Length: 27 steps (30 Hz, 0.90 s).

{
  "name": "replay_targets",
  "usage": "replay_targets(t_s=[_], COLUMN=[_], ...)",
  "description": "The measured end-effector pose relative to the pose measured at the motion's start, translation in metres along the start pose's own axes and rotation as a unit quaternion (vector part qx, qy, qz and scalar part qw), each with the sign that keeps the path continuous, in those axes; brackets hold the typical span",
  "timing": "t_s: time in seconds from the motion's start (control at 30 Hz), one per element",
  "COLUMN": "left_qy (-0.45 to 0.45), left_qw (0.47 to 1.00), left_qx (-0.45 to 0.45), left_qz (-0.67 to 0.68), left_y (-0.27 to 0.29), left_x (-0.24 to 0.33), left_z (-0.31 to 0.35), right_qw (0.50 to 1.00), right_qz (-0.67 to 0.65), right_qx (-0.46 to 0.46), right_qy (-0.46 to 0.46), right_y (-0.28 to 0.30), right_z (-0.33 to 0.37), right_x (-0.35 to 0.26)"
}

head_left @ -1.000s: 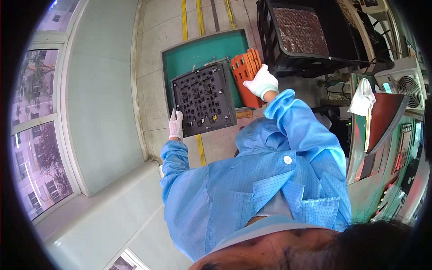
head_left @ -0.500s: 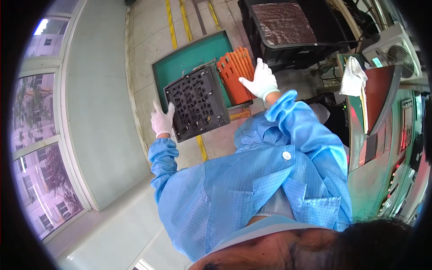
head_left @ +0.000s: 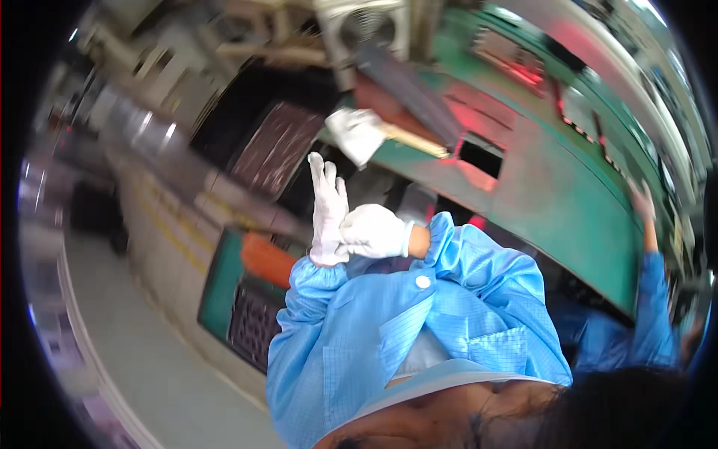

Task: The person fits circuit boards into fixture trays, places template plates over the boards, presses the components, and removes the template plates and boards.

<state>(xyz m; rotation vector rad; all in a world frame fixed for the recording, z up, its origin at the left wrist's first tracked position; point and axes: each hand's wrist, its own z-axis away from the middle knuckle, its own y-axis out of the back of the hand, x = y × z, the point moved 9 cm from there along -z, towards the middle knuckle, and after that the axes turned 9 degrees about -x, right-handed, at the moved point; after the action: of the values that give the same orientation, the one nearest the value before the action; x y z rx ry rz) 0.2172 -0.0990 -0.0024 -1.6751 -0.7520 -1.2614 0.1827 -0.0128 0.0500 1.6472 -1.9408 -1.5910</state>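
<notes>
Our left hand (head_left: 327, 202), open and empty, wears a white glove (head_left: 326, 233); our curled right hand (head_left: 374, 230) seems to pinch its cuff (head_left: 327, 257), probably the best hold on such soft, light-looking cloth.

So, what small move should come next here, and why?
Probably a gentle tug to settle the white left glove toward the wrist: the left hand is open, fingers extended, and the right hand curls against it near its base, though its grip is unclear.
</notes>
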Motion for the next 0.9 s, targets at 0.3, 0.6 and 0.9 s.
replay_targets(t_s=[0.3,0.6,0.9], left_qy=[0.032,0.092,0.007], left_qw=[0.838,0.945,0.918], left_qx=[-0.304,-0.304,-0.388], left_qz=[0.453,0.082,-0.083], left_y=[-0.224,-0.246,-0.266], left_x=[0.019,-0.095,-0.098], left_z=[-0.035,-0.033,-0.028], right_qw=[0.926,0.880,0.627], right_qz=[0.171,0.101,0.276], right_qx=[0.020,0.015,0.277], right_qy=[-0.335,-0.464,-0.673], right_y=[0.125,0.227,0.369], right_z=[0.132,0.237,0.429], right_x=[0.018,0.081,0.277])
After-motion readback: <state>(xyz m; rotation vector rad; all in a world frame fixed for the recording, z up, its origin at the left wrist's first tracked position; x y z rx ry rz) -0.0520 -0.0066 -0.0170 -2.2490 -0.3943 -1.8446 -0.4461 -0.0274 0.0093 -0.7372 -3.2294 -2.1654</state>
